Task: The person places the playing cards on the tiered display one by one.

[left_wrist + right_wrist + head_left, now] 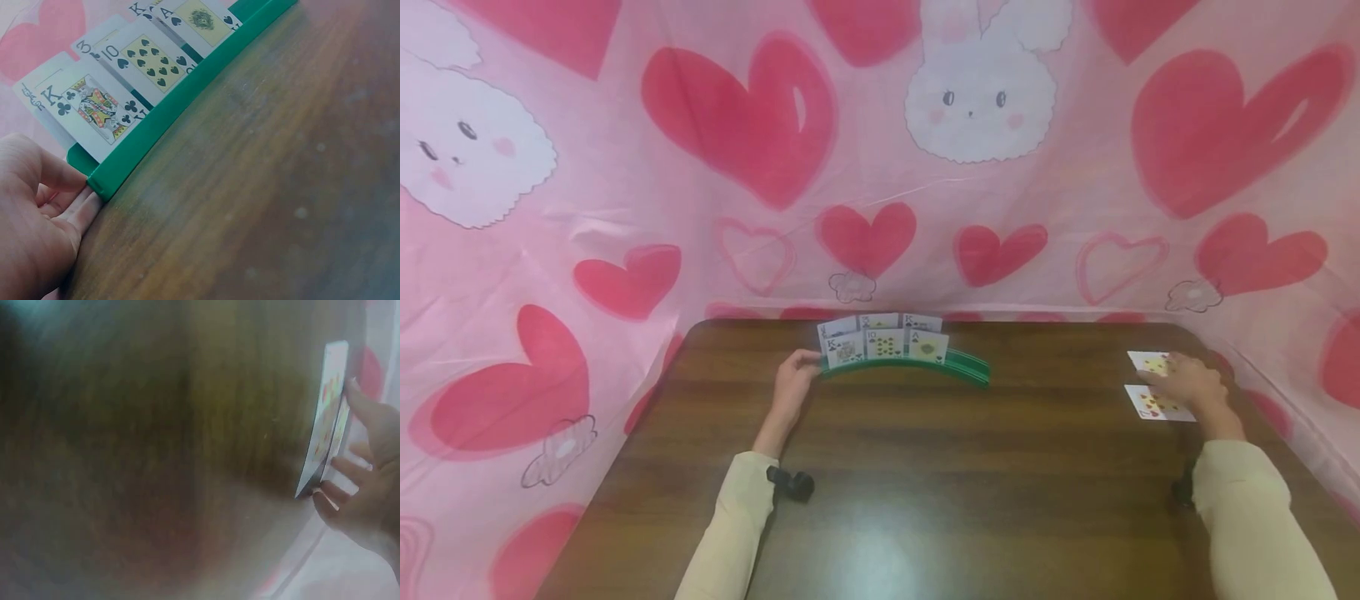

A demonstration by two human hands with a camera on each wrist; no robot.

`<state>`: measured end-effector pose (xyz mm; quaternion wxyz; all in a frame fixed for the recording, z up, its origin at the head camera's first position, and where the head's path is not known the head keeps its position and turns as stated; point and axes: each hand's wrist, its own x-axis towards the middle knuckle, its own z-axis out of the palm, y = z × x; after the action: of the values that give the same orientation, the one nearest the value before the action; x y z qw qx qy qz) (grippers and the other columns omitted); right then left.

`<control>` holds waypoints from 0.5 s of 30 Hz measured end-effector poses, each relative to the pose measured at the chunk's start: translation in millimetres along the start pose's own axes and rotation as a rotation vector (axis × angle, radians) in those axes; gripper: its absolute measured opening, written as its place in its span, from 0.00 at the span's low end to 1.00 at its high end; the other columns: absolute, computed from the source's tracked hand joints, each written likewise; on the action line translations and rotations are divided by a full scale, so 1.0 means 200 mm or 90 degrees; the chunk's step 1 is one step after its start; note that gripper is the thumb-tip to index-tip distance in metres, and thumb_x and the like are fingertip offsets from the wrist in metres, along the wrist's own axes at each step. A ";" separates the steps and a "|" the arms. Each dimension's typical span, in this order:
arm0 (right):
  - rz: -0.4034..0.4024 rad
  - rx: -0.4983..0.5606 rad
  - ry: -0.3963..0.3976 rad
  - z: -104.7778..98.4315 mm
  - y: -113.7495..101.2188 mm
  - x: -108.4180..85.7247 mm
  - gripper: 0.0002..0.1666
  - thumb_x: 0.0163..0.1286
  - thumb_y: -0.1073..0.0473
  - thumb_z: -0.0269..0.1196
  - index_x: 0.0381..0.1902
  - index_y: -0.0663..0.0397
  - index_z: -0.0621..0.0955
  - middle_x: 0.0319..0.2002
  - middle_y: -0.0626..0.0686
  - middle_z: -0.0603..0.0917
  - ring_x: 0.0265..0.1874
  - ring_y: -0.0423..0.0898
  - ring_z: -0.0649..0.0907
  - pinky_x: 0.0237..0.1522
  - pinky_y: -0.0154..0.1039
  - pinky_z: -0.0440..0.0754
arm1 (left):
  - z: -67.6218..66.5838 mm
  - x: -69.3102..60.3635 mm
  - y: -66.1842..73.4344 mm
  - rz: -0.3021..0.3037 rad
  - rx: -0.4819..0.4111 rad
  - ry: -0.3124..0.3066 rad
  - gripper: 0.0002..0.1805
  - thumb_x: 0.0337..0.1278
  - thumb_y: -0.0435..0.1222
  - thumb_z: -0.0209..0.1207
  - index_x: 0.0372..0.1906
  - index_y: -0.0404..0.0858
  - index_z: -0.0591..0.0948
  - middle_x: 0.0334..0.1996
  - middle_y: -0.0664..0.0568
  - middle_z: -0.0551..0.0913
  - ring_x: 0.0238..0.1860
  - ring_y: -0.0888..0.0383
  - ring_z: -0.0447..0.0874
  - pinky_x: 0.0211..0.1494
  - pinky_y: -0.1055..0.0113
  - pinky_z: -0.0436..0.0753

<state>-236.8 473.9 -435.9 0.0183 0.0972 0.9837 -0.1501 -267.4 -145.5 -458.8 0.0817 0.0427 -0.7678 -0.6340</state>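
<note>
A curved green card holder (967,367) stands near the table's far edge, with playing cards in two rows. In front are a king of clubs (94,115), a ten of spades (147,62) and an ace of spades (199,22). My left hand (793,387) pinches the holder's left end between thumb and fingers. Far to the right, two face-up cards lie on the table, the nearer a seven of hearts (1150,403). My right hand (1197,387) reaches over the farther card (1146,361), fingers spread and slightly bent. The hand hides part of both cards.
The brown wooden table (970,483) spreads out before me. A pink cloth (880,167) with hearts and rabbits hangs behind and along both sides. Dark wrist devices, such as the one on the left (793,483), sit beside the sleeves.
</note>
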 end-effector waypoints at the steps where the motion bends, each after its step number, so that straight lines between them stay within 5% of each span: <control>1: -0.038 -0.014 -0.004 0.00 -0.02 0.01 0.46 0.60 0.35 0.46 0.57 0.74 0.59 0.51 0.79 0.61 0.45 0.79 0.60 0.39 0.68 0.60 | 0.00 0.00 0.00 0.001 0.002 -0.001 0.11 0.47 0.27 0.53 0.38 0.32 0.77 0.42 0.41 0.78 0.44 0.51 0.74 0.48 0.59 0.70; 4: -0.137 -0.023 0.036 0.03 -0.07 0.03 0.38 0.64 0.40 0.47 0.51 0.74 0.67 0.47 0.78 0.67 0.45 0.74 0.65 0.41 0.66 0.61 | 0.00 0.00 0.00 0.001 0.007 0.001 0.11 0.46 0.27 0.53 0.38 0.32 0.78 0.42 0.41 0.78 0.44 0.51 0.74 0.47 0.59 0.70; 8: -0.194 0.018 0.084 0.05 -0.15 0.05 0.33 0.59 0.44 0.56 0.43 0.73 0.73 0.40 0.74 0.73 0.41 0.69 0.70 0.40 0.62 0.64 | -0.01 0.00 0.00 0.004 0.010 0.001 0.11 0.46 0.27 0.53 0.38 0.33 0.78 0.42 0.42 0.78 0.44 0.51 0.73 0.48 0.59 0.70; 15: -0.259 0.080 0.046 0.11 -0.34 0.08 0.33 0.50 0.48 0.66 0.46 0.69 0.74 0.42 0.71 0.73 0.41 0.64 0.71 0.39 0.60 0.66 | 0.00 0.00 -0.01 0.006 0.002 -0.004 0.11 0.47 0.26 0.53 0.38 0.33 0.78 0.42 0.42 0.77 0.44 0.51 0.73 0.47 0.59 0.70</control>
<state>-266.1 407.7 -437.8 -0.0535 -0.0968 0.9718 -0.2082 -268.0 -146.2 -460.1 0.0822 0.0371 -0.7694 -0.6323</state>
